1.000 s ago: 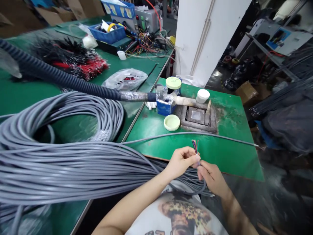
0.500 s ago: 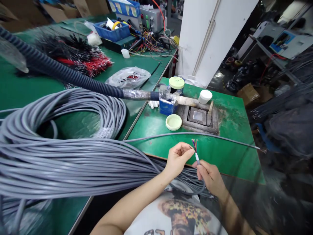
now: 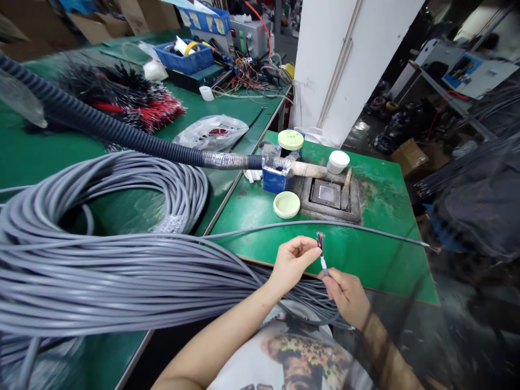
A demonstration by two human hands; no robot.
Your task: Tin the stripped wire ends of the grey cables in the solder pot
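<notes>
My right hand (image 3: pixel 348 295) is closed around the end of a grey cable (image 3: pixel 325 272), just below its white-wrapped neck. Out of that neck a small bundle of thin coloured wires (image 3: pixel 320 241) points upward, with bare tips fanned at the top. My left hand (image 3: pixel 293 261) pinches at the side of this bundle, thumb against forefinger; the fingers hide how many wires they grip. Another grey cable (image 3: pixel 349 222) lies across the green table just beyond my hands. Thick coils of grey cable (image 3: pixel 122 281) spread to the left.
A solder pot (image 3: pixel 328 193) is set in the green table, with a suction hose (image 3: pixel 162 150) ending beside it. Near it stand a pale green lid (image 3: pixel 286 205), a white tub (image 3: pixel 338 161) and a blue box (image 3: pixel 275 179). Bundles of black and red wires (image 3: pixel 150 108) lie at the back left.
The wire bundle has turned slightly and its tips show other colours. Both hands stay in nearly the same place, and the view has shifted a little.
</notes>
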